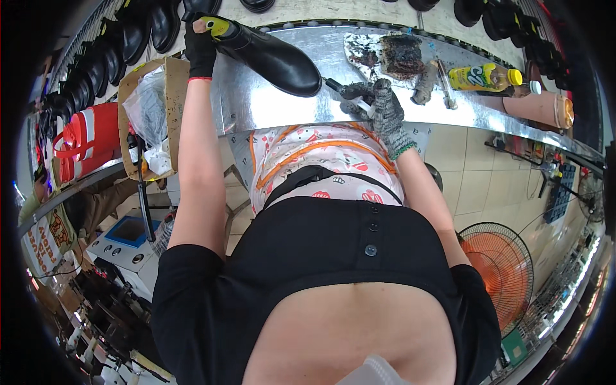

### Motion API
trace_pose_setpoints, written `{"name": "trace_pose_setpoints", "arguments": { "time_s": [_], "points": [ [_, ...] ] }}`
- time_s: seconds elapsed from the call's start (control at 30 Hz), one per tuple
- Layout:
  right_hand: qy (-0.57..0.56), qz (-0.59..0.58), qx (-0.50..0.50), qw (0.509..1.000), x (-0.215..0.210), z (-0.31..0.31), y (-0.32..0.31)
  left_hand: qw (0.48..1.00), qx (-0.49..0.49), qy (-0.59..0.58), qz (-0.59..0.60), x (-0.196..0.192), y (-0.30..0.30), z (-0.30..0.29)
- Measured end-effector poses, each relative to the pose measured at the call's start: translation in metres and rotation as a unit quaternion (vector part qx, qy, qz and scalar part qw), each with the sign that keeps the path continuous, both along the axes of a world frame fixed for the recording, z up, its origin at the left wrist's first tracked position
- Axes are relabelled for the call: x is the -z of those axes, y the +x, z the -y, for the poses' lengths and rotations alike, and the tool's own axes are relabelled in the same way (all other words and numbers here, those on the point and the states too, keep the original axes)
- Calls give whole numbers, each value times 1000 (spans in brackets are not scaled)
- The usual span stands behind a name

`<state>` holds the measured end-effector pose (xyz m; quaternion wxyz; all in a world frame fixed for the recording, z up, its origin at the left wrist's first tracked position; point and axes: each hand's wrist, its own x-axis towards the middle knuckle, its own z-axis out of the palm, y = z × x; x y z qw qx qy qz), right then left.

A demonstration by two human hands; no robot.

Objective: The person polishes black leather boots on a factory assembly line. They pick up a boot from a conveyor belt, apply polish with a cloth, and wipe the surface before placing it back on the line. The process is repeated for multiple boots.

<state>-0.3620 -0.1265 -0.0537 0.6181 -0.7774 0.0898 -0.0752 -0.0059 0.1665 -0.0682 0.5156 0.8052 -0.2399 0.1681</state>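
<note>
A black leather ankle boot [273, 61] lies over the metal worktop, its toe toward the right and its yellow-lined opening at the left. My left hand [200, 50], in a black glove with bare fingertips, grips the boot at that opening. My right hand [387, 114] wears a grey knit glove with a green cuff, stained dark at the fingers. Its fingers close round a slim pen-like applicator [333, 84] with a dark tip and a whitish body. That tip is right beside the boot's toe; whether it touches cannot be made out.
A blackened pad [401, 54] lies on a stained sheet, near a dirty rolled cloth [425, 83] and a yellow drink bottle [481, 77]. At left stand a cardboard box [173, 109] and a red bag [83, 144]. Black shoes line the conveyor [346, 13] beyond the worktop [256, 109].
</note>
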Motion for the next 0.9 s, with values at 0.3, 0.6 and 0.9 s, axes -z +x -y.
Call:
{"name": "trace_pose_setpoints", "arguments": {
  "time_s": [0.3,0.6,0.9],
  "points": [
    [-319,14,53,946,-76,8,-3,990,-89,106,10,-58,-50,6],
    [-412,20,107,905,-66,15,3,981,-167,99,-7,-96,-143,17],
    [-187,18,66,980,-85,5,12,981,-130,98,-105,-134,-229,29]
  ]
}}
